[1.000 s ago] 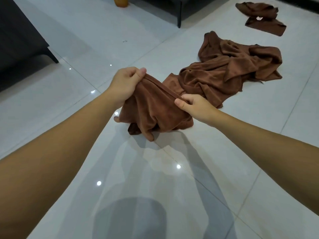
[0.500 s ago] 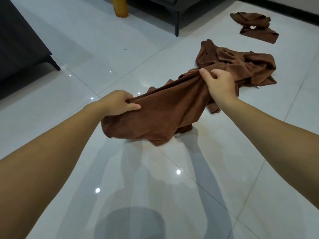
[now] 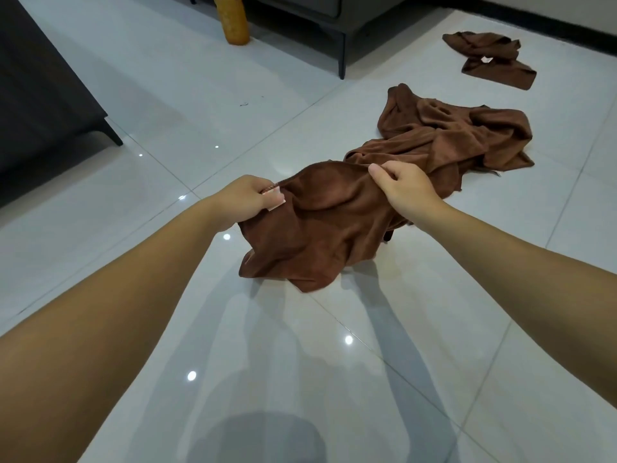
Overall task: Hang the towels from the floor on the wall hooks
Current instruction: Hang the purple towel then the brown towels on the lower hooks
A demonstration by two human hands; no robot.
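Moved since half a second back: left hand (image 3: 245, 198) to a corner of the near towel (image 3: 327, 235), with a pale label (image 3: 275, 199) now on show there; right hand (image 3: 407, 185) drawn nearer along the top edge, leaving less cloth stretched between the two. Judged from that: hunting for a corner or tag to hang by, so barely past the pick-up and nowhere near a hook. No wall hooks in view.

Largest first. Glossy tiled floor (image 3: 167, 95) under everything. Dark furniture (image 3: 40, 95) at left, grey cabinet (image 3: 300, 8) on legs at the top. Next, the big crumpled towel (image 3: 460, 135), lying on the floor beyond the right hand, touching or joined to the near towel; cannot tell which. Near towel raised at its top edge between both hands, sagging, lower folds resting on the floor. Third towel (image 3: 490, 58), smaller, well apart by the far wall.

Left hand pinching the label corner, fingers curled. Right hand pinching the top edge between thumb and curled fingers.

As for containers: only a yellowish bottle (image 3: 235, 18) standing near the cabinet; contents not to be told.
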